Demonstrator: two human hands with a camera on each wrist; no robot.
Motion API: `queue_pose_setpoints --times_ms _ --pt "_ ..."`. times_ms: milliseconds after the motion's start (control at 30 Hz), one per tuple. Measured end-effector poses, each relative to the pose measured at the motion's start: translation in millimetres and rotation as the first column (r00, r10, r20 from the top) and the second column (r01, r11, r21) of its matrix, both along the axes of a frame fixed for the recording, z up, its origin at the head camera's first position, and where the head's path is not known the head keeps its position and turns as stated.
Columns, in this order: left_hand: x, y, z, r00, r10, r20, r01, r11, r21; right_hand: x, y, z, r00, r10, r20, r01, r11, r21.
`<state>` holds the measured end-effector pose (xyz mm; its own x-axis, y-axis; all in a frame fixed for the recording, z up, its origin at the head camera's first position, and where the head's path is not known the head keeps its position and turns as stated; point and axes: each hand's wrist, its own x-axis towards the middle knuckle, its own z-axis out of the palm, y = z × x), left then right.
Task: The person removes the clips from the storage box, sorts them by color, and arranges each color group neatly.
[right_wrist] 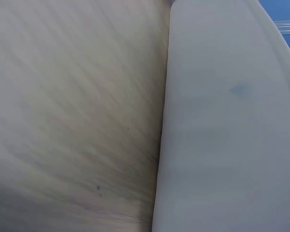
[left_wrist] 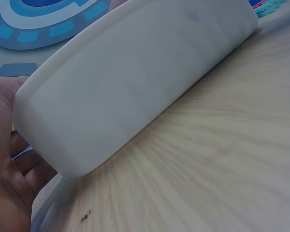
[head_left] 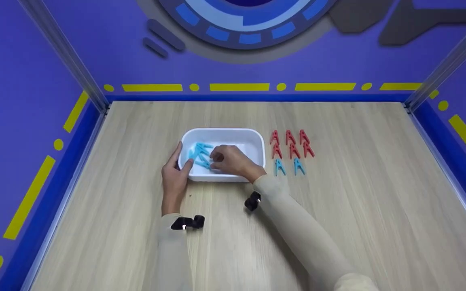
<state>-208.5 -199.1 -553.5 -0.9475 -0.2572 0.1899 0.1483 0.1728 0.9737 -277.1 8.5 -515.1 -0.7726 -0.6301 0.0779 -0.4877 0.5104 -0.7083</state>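
A white plastic bin [head_left: 229,178] stands on the table, with several light-blue clothespins [head_left: 197,150] heaped toward its left end. My left hand [head_left: 174,178] grips that left end, thumb over the rim and fingers along the outer wall. In the left wrist view, the left hand [left_wrist: 9,159] shows at the bin's corner [left_wrist: 87,111]. Reaching over the front rim, my right hand [head_left: 233,161] is inside the bin with bent fingers, its fingertips right at the blue clothespins; I cannot tell whether they pinch one. The right wrist view has only the bin's outer wall [right_wrist: 227,135] and tabletop.
Right of the bin, several red clothespins [head_left: 293,150] lie in rows on the wooden table [head_left: 225,234]. Two blue clothespins [head_left: 279,167] lie side by side in front of them. Blue-purple panels [head_left: 249,74] enclose the back and sides.
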Motion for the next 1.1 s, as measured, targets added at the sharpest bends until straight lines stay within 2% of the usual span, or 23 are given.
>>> queue_pose_setpoints --times_ms 167,200,400,433,633,900,1100 --pt "-0.1 0.9 0.7 0.999 -0.003 0.033 0.002 1.0 0.012 0.1 -1.8 0.4 1.0 0.009 0.005 -0.009 0.999 0.039" --pt "1.7 1.9 5.1 0.999 -0.002 0.039 0.002 1.0 0.012 -0.2 -2.5 0.4 1.0 0.013 0.0 -0.013 0.999 0.046" --pt "2.3 1.3 4.8 1.0 0.0 0.022 0.0 1.0 0.006 -2.8 -3.7 -0.5 0.998 0.048 -0.034 -0.046 0.997 0.064" --pt "0.7 0.5 0.6 1.0 0.0 0.019 0.0 1.0 0.007 -3.0 -3.5 -0.6 0.998 0.049 -0.037 -0.047 0.997 0.066" --pt "0.7 2.0 2.4 0.999 0.006 0.032 -0.006 1.0 -0.003 -2.6 -2.1 0.2 0.998 0.035 -0.044 -0.031 0.996 0.081" --pt "1.1 0.8 2.8 0.999 0.014 0.039 -0.014 1.0 -0.009 -3.5 -2.6 2.1 0.992 0.072 -0.105 -0.062 0.994 0.094" --pt "2.1 0.9 1.7 0.998 0.013 0.058 -0.012 1.0 -0.022 -3.0 -1.2 1.2 0.994 0.041 -0.096 -0.031 0.994 0.103"
